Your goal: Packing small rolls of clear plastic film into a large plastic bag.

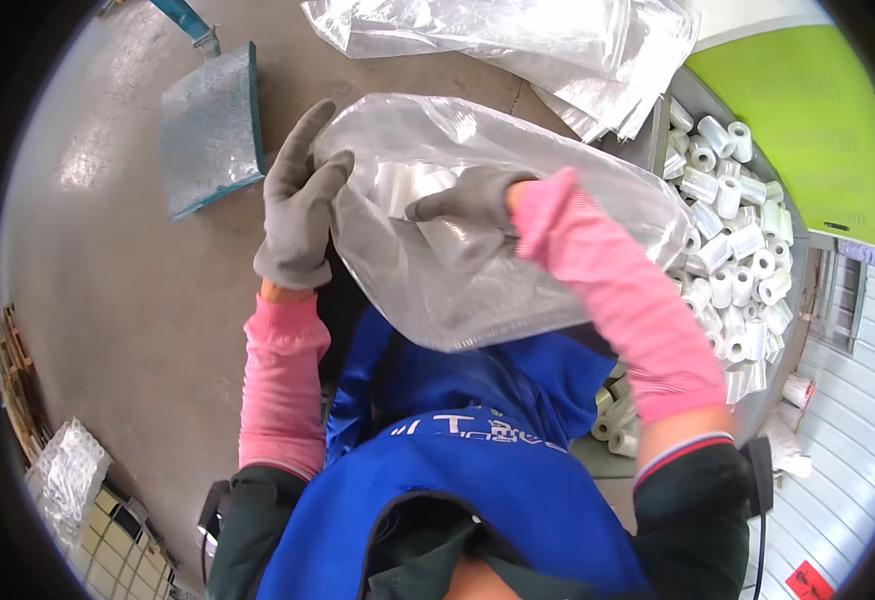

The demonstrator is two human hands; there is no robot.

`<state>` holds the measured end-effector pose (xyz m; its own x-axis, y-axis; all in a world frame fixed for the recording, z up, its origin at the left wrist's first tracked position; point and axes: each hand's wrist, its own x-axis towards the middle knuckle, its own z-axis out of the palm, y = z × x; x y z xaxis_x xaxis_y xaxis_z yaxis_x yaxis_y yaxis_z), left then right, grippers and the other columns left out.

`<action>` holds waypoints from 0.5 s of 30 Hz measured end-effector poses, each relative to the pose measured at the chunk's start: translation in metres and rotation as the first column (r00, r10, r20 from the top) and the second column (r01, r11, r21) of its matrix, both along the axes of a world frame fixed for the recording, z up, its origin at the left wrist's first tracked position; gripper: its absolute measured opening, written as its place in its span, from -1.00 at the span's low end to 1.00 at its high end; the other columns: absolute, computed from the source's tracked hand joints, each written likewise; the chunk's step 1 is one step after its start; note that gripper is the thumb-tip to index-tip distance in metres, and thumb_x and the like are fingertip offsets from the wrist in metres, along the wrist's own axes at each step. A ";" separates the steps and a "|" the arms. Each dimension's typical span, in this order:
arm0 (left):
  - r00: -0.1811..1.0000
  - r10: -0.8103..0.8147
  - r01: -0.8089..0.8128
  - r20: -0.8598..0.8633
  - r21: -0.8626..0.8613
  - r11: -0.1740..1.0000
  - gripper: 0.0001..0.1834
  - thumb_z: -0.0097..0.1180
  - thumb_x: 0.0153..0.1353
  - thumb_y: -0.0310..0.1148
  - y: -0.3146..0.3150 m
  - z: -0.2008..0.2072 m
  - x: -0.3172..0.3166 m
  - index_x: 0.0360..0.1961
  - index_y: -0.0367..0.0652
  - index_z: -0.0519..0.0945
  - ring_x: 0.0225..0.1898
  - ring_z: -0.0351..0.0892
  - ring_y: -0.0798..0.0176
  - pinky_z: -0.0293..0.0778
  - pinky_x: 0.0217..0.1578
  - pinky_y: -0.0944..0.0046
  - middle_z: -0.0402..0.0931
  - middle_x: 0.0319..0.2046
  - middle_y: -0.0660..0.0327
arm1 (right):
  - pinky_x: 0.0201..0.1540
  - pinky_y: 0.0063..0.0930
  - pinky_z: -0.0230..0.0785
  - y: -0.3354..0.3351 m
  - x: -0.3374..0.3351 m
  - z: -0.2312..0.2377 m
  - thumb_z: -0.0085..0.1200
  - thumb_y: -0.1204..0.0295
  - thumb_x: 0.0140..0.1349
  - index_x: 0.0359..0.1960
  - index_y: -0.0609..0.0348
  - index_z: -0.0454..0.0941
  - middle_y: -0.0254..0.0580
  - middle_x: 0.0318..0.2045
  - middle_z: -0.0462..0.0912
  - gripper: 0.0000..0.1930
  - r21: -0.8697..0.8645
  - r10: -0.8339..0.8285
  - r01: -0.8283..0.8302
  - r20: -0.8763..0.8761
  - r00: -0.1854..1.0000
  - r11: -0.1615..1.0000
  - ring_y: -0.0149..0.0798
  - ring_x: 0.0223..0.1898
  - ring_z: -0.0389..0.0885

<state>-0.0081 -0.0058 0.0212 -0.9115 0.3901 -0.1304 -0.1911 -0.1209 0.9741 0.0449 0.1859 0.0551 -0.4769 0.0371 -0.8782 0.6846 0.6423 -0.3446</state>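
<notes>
A large clear plastic bag lies across my lap with its mouth toward the left. My left hand, in a grey glove, is at the bag's left rim, thumb on the near side and index finger stretched up behind, pinching the edge. Grey-gloved too, my right hand reaches into the bag from the right. Its fingers are closed about white rolls of film; some fingertips are hazy behind plastic. More rolls show just beyond that hand.
A bin at the right holds a heap of small film rolls, beside a bright green board. Flat clear bags lie at the top. A metal dustpan-like scoop stands on the floor, upper left. Wooden slats lean at far left.
</notes>
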 end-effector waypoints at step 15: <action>0.993 -0.120 0.120 -0.002 0.135 0.984 -0.42 -0.12 0.06 -0.65 0.002 0.003 -0.001 0.20 -0.34 0.32 0.12 0.35 0.31 0.25 0.11 0.36 0.33 0.17 0.10 | 0.33 -0.34 -0.17 -0.006 -0.045 -0.170 -0.14 -0.28 0.09 0.29 -0.05 0.17 0.01 0.24 0.25 -0.19 0.120 -0.102 0.170 -0.436 0.894 0.978 -0.04 0.31 0.08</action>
